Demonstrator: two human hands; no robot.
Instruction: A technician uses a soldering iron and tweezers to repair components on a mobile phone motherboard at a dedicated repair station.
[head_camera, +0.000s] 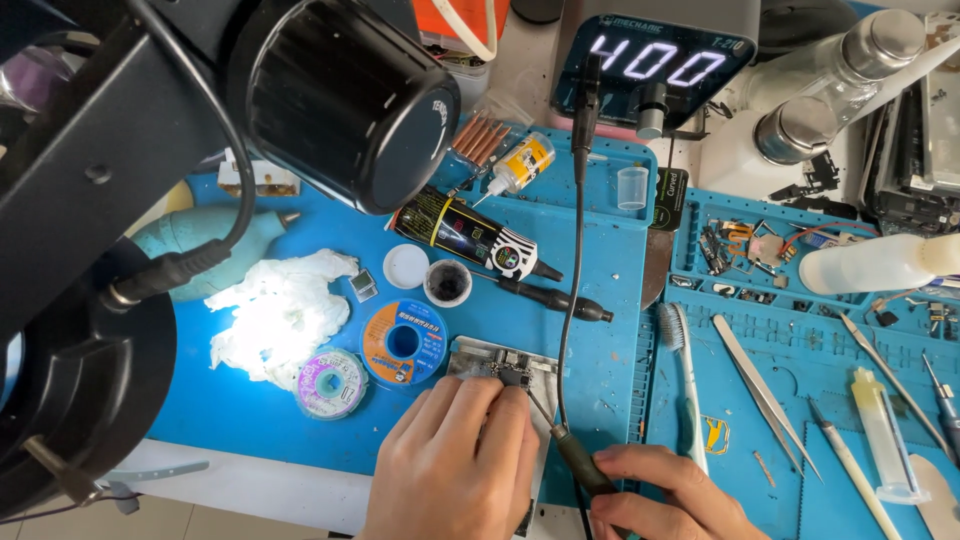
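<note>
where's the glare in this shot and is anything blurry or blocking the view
In the head view, the white tissue is blown out by a bright lamp spot; the lit number display glows with a soft halo. The black microscope looms large and a little soft, covering the upper left. The left hand, right hand and soldering iron look sharp.

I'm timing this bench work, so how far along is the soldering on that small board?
Set up: the station display is lit. In hand: the left hand steadies the circuit board while the right hand holds the soldering iron, tip at the board. Tweezers lie aside.
</note>
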